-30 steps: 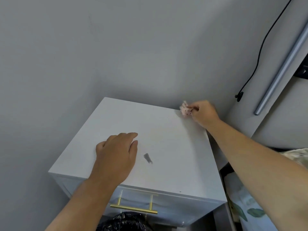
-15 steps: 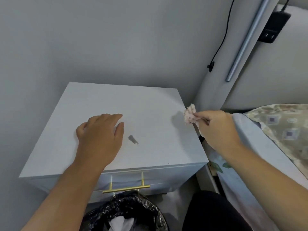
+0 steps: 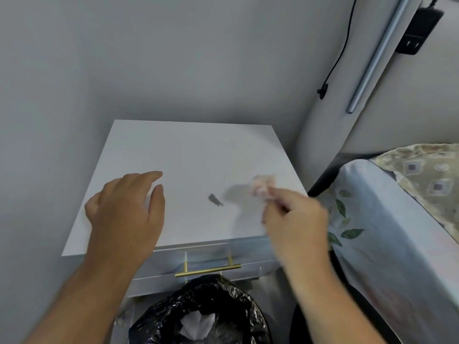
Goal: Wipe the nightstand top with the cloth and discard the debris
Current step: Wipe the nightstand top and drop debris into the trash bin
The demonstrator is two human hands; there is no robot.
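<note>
The left hand (image 3: 126, 214) lies palm down on the near left part of the white nightstand top (image 3: 188, 150), fingers loosely spread and holding nothing, the forearm coming in from the lower left as if to steady the person. Just to its right a small dark smudge (image 3: 214, 199) sits on the surface, apart from both hands, so the wiping looks unfinished to me; the rest of the top appears clean, though the glare makes that hard to swear to. Below the front edge, under the brass drawer handle (image 3: 207, 270), a bin lined with a black bag (image 3: 198, 311) stands open with some white paper already inside, so the discarding place is ready. Further right, the right hand (image 3: 295, 219) hovers over the near right corner of the surface, blurred, its fingers pinched around a small crumpled pinkish cloth (image 3: 260, 186) held up off the top. I judge the smudge is the next thing to be wiped, then the bin.
</note>
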